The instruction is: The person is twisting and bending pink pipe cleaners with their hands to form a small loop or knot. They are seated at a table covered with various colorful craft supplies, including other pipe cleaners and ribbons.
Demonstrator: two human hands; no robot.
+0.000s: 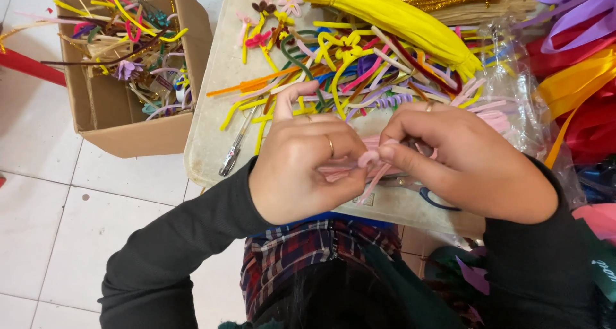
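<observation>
Pink pipe cleaner (370, 157); yellow bundle (391, 14) (plaid shirt (301, 252) red-blue).

A beige table (212, 123) carries loose pipe cleaners (359, 72), pliers (236, 146) and a yellow bundle (391, 14).

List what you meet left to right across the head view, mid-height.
Cardboard box → metal tool on the table → left hand → pink pipe cleaner → right hand → orange ribbon.

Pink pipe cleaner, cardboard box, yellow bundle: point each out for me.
pink pipe cleaner (368, 158), head view, bent tip between the hands.
cardboard box (138, 135), head view, near outer wall.
yellow bundle (391, 16), head view, middle of its length.
</observation>
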